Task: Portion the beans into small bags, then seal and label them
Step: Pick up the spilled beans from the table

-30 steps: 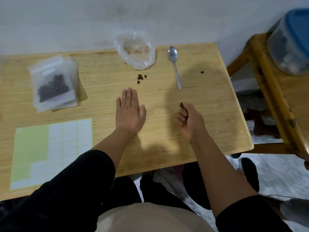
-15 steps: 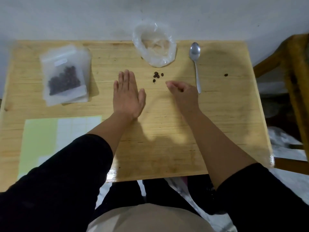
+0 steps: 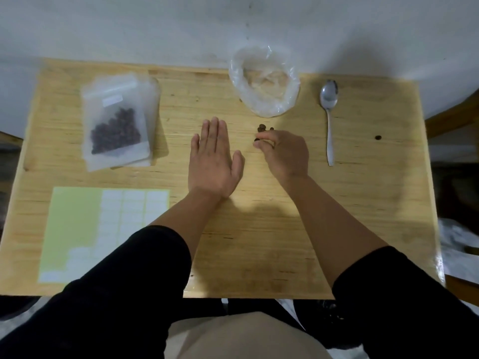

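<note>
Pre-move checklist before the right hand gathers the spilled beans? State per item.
1. Right hand at the loose dark beans: ok, fingertips touching them.
2. Bean pinched: cannot tell.
3. Left hand flat on the wooden table, clear of the beans: ok.
4. Crumpled clear plastic bag mouth open: ok.
5. Stray bean right of the metal spoon collected: not ok.
6. Frosted pouch of beans labelled: ok.
</note>
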`<action>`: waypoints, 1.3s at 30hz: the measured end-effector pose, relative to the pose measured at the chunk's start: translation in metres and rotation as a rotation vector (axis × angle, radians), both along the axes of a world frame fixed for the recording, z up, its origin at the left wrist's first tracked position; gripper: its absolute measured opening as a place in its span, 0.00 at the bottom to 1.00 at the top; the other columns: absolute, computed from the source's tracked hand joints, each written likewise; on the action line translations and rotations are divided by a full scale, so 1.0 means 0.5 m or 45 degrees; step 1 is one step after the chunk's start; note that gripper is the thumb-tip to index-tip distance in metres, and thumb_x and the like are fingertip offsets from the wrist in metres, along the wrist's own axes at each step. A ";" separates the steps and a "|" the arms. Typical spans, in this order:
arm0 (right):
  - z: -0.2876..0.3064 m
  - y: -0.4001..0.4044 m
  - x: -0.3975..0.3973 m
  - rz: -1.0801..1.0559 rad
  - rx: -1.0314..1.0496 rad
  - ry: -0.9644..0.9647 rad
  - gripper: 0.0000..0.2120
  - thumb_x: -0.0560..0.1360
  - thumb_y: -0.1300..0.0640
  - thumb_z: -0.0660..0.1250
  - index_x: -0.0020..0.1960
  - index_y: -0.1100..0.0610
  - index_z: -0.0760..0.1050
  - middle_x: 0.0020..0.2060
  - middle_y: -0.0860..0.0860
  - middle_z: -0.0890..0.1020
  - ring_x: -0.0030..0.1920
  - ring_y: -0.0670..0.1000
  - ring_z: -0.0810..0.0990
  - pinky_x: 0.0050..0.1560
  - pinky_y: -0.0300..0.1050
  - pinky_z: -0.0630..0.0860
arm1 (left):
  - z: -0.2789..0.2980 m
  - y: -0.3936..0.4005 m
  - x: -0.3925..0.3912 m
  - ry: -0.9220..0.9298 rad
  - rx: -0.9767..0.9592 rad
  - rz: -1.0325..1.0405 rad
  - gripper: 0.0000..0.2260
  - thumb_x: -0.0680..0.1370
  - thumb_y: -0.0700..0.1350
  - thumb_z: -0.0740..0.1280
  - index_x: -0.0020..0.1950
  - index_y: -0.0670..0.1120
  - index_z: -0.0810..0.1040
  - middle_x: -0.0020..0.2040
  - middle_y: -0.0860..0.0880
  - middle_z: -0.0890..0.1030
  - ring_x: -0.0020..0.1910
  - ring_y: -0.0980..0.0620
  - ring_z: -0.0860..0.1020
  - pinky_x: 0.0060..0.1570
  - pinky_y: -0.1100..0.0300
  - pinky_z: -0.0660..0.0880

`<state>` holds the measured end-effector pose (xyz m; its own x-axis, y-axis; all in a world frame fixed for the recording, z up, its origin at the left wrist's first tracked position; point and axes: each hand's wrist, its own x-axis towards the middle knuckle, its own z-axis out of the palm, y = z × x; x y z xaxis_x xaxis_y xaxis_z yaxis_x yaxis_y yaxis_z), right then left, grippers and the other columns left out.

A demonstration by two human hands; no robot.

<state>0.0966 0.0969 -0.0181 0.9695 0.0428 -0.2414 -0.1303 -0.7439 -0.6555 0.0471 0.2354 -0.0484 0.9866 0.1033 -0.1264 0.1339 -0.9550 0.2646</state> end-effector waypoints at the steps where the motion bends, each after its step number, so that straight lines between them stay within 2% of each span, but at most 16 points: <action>1: 0.000 0.001 -0.001 0.019 -0.024 -0.018 0.10 0.74 0.50 0.66 0.54 0.50 0.81 0.52 0.49 0.83 0.54 0.49 0.78 0.56 0.44 0.72 | 0.000 0.000 0.000 0.001 0.000 0.000 0.30 0.80 0.54 0.48 0.77 0.41 0.47 0.78 0.43 0.48 0.77 0.48 0.44 0.74 0.51 0.42; 5: -0.005 0.004 -0.008 0.137 -0.215 -0.091 0.09 0.77 0.51 0.63 0.51 0.54 0.78 0.47 0.49 0.81 0.46 0.50 0.78 0.43 0.40 0.66 | 0.000 0.000 0.000 0.012 0.004 0.000 0.30 0.80 0.55 0.47 0.77 0.41 0.46 0.78 0.43 0.47 0.77 0.48 0.43 0.74 0.52 0.40; 7: 0.001 0.004 -0.008 0.035 -0.063 -0.031 0.07 0.77 0.52 0.63 0.48 0.55 0.77 0.39 0.46 0.79 0.39 0.46 0.75 0.42 0.39 0.66 | 0.000 0.000 -0.001 0.014 0.006 -0.003 0.31 0.79 0.55 0.47 0.78 0.41 0.45 0.78 0.43 0.47 0.77 0.48 0.42 0.74 0.52 0.40; 9: 0.013 -0.004 -0.009 -0.236 0.400 0.124 0.06 0.76 0.54 0.64 0.41 0.55 0.74 0.29 0.44 0.72 0.30 0.43 0.69 0.35 0.37 0.66 | -0.002 -0.001 0.000 0.019 0.010 -0.008 0.31 0.79 0.55 0.45 0.77 0.41 0.45 0.78 0.43 0.46 0.77 0.48 0.42 0.74 0.52 0.40; 12: 0.028 -0.026 -0.021 -0.604 1.262 0.460 0.11 0.76 0.60 0.62 0.36 0.55 0.67 0.27 0.47 0.66 0.26 0.45 0.63 0.26 0.37 0.61 | -0.003 -0.003 0.002 0.027 0.020 -0.014 0.31 0.78 0.55 0.43 0.77 0.40 0.43 0.78 0.42 0.45 0.77 0.47 0.41 0.74 0.52 0.39; 14: 0.028 -0.038 -0.026 -0.734 1.568 0.592 0.08 0.76 0.63 0.59 0.38 0.57 0.67 0.30 0.50 0.71 0.29 0.47 0.68 0.26 0.37 0.65 | -0.001 -0.004 0.002 0.024 0.015 -0.039 0.30 0.79 0.54 0.43 0.77 0.40 0.44 0.78 0.42 0.45 0.77 0.47 0.41 0.74 0.52 0.38; 16: 0.027 -0.047 -0.022 -0.802 1.680 0.619 0.08 0.76 0.65 0.56 0.40 0.60 0.70 0.33 0.54 0.75 0.32 0.50 0.72 0.28 0.37 0.68 | 0.004 -0.009 0.007 0.011 -0.011 -0.061 0.28 0.80 0.52 0.44 0.77 0.40 0.44 0.78 0.42 0.45 0.77 0.47 0.41 0.74 0.53 0.38; 19: 0.026 -0.054 -0.003 -0.815 1.534 0.557 0.10 0.75 0.66 0.55 0.43 0.63 0.75 0.32 0.54 0.77 0.31 0.48 0.74 0.28 0.36 0.69 | 0.007 -0.029 0.032 0.017 -0.048 -0.076 0.26 0.82 0.49 0.45 0.77 0.40 0.42 0.78 0.43 0.44 0.77 0.47 0.40 0.74 0.52 0.39; 22: 0.019 -0.056 0.020 -0.549 0.941 0.341 0.07 0.75 0.61 0.63 0.46 0.57 0.80 0.27 0.44 0.75 0.26 0.40 0.70 0.28 0.32 0.68 | -0.001 -0.044 0.048 0.031 -0.001 -0.106 0.26 0.82 0.49 0.44 0.77 0.41 0.42 0.78 0.43 0.43 0.77 0.47 0.40 0.75 0.51 0.40; 24: 0.010 -0.050 0.034 -0.321 0.556 0.135 0.07 0.74 0.59 0.66 0.49 0.55 0.82 0.30 0.40 0.77 0.28 0.36 0.72 0.33 0.27 0.68 | -0.005 -0.044 0.049 0.024 0.011 -0.104 0.26 0.82 0.49 0.44 0.77 0.41 0.43 0.78 0.44 0.44 0.77 0.48 0.40 0.75 0.50 0.40; 25: 0.006 -0.045 0.040 -0.243 0.463 0.062 0.08 0.73 0.58 0.67 0.50 0.55 0.82 0.33 0.39 0.78 0.29 0.33 0.72 0.36 0.25 0.68 | -0.006 -0.043 0.049 0.023 0.007 -0.101 0.26 0.82 0.49 0.44 0.77 0.42 0.43 0.78 0.44 0.44 0.77 0.48 0.40 0.75 0.50 0.41; 27: 0.001 -0.033 0.048 -0.119 0.347 -0.013 0.10 0.72 0.58 0.69 0.53 0.55 0.82 0.34 0.38 0.77 0.30 0.32 0.72 0.41 0.26 0.68 | -0.006 -0.041 0.048 0.013 0.000 -0.101 0.26 0.82 0.49 0.44 0.77 0.42 0.43 0.78 0.45 0.45 0.77 0.49 0.41 0.75 0.50 0.41; 29: -0.004 -0.025 0.053 -0.014 0.214 -0.047 0.13 0.71 0.55 0.71 0.55 0.54 0.81 0.37 0.41 0.79 0.33 0.35 0.72 0.49 0.33 0.71 | -0.005 -0.042 0.049 0.000 -0.011 -0.105 0.26 0.82 0.49 0.44 0.77 0.42 0.44 0.78 0.44 0.46 0.77 0.49 0.41 0.75 0.50 0.41; 32: -0.008 -0.018 0.059 0.055 0.123 -0.039 0.16 0.70 0.51 0.72 0.57 0.51 0.80 0.51 0.48 0.83 0.46 0.43 0.78 0.59 0.42 0.72 | -0.006 -0.041 0.048 -0.013 -0.033 -0.101 0.26 0.81 0.49 0.45 0.78 0.42 0.46 0.78 0.44 0.48 0.77 0.48 0.43 0.75 0.50 0.42; 34: -0.010 -0.015 0.060 0.102 0.035 -0.035 0.16 0.70 0.50 0.71 0.57 0.51 0.80 0.53 0.50 0.82 0.52 0.48 0.79 0.59 0.43 0.71 | -0.007 -0.040 0.047 -0.021 -0.037 -0.099 0.26 0.81 0.49 0.45 0.78 0.41 0.46 0.78 0.44 0.48 0.77 0.48 0.43 0.75 0.50 0.43; 39: -0.013 -0.015 0.047 0.140 -0.061 -0.089 0.12 0.73 0.50 0.68 0.55 0.51 0.81 0.50 0.49 0.83 0.50 0.49 0.79 0.53 0.41 0.72 | -0.005 -0.042 0.046 -0.041 -0.052 -0.097 0.26 0.82 0.49 0.46 0.77 0.41 0.48 0.78 0.44 0.49 0.77 0.48 0.44 0.75 0.50 0.42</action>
<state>0.1202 0.0893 -0.0247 0.9741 0.1401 -0.1774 -0.0012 -0.7817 -0.6236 0.0700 0.2143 -0.0512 0.9950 0.0228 -0.0972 0.0518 -0.9504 0.3068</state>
